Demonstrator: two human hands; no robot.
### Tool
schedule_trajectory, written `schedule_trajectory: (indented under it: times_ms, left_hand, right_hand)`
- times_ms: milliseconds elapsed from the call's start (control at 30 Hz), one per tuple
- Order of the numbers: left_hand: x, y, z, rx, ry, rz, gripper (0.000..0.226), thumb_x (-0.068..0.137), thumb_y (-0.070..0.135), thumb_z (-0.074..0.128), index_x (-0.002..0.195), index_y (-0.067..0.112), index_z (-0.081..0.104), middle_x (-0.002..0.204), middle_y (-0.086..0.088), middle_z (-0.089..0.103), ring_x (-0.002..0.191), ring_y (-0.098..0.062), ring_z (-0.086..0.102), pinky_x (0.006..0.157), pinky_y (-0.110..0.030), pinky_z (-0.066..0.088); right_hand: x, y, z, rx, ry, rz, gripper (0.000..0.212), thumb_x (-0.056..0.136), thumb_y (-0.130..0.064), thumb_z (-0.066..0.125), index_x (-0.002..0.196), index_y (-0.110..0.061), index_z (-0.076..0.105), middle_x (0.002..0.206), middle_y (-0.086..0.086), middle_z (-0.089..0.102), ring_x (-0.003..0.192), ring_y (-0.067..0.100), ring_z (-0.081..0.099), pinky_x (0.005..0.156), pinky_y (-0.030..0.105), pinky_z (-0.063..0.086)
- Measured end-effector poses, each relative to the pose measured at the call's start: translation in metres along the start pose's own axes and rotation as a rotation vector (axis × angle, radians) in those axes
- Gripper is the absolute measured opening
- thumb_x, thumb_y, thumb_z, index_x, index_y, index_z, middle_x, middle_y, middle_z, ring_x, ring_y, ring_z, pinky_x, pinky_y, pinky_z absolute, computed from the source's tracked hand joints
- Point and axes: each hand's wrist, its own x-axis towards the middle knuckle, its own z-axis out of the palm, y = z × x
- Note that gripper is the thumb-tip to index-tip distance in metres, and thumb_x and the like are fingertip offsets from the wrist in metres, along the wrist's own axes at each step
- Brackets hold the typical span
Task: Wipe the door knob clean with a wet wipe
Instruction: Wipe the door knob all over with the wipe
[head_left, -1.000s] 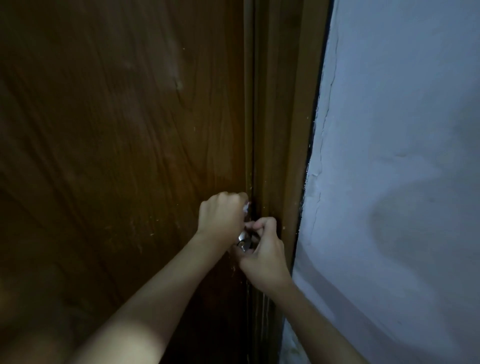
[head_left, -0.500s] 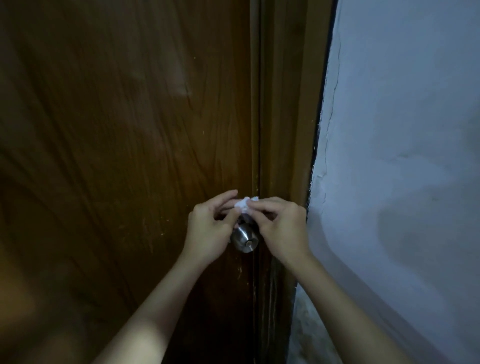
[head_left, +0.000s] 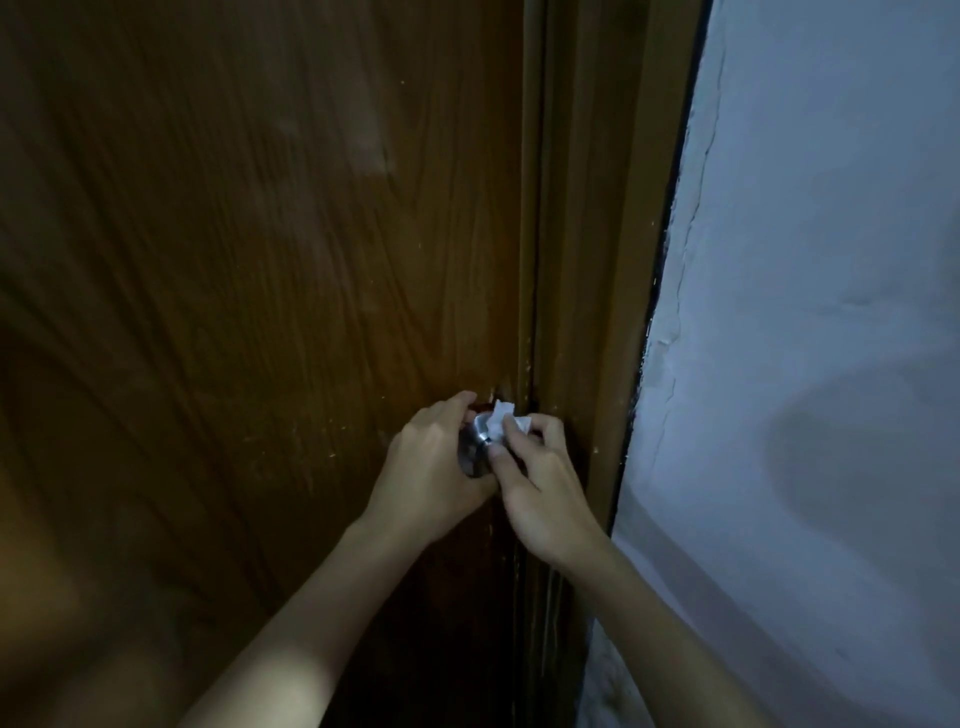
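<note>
A round silver door knob (head_left: 477, 440) sits at the right edge of a dark brown wooden door (head_left: 260, 312). My left hand (head_left: 431, 467) wraps around the knob from the left and below, hiding most of it. My right hand (head_left: 540, 483) presses a crumpled white wet wipe (head_left: 503, 423) against the knob's upper right side with thumb and fingers. Only a small part of the knob's metal shows between the two hands.
A brown door frame (head_left: 587, 260) runs vertically just right of the knob. Beyond it stands a pale blue-white wall (head_left: 805, 312) with cracked plaster along the frame. The light is dim.
Both hands were pinching the wipe above the bare knob; now my left hand has closed around the knob and my right hand has brought the wipe down onto it.
</note>
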Motion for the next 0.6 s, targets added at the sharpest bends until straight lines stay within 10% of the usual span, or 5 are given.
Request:
schedule_trajectory:
  times_ms: [133, 300, 600]
  left_hand:
    - [0.0, 0.001, 0.001, 0.035, -0.009, -0.005, 0.075, 0.071, 0.027, 0.074, 0.135, 0.012, 0.037, 0.126, -0.003, 0.056, 0.117, -0.015, 0.049, 0.098, -0.029, 0.04]
    - [-0.003, 0.002, 0.001, 0.064, -0.013, -0.018, 0.082, 0.066, 0.035, 0.078, 0.135, 0.014, 0.038, 0.126, -0.001, 0.056, 0.118, -0.015, 0.048, 0.101, -0.034, 0.042]
    - [-0.005, -0.003, -0.01, -0.025, -0.143, -0.005, 0.101, 0.057, 0.04, 0.082, 0.14, 0.016, 0.029, 0.134, 0.0, 0.05, 0.122, -0.01, 0.043, 0.101, -0.026, 0.039]
  right_hand:
    - [-0.004, -0.007, 0.005, 0.281, 0.014, 0.242, 0.049, 0.099, -0.028, 0.037, 0.145, -0.016, 0.026, 0.141, -0.002, 0.03, 0.121, 0.008, 0.035, 0.094, 0.025, 0.026]
    - [0.001, -0.006, 0.001, 0.89, 0.053, 0.615, 0.031, 0.098, -0.032, 0.037, 0.115, -0.017, 0.057, 0.114, 0.009, 0.063, 0.108, 0.023, 0.056, 0.099, 0.04, 0.039]
    - [-0.013, 0.013, 0.005, 1.565, -0.108, 0.907, 0.05, 0.095, -0.031, 0.034, 0.113, 0.01, 0.056, 0.118, 0.031, 0.058, 0.112, 0.039, 0.053, 0.089, 0.047, 0.043]
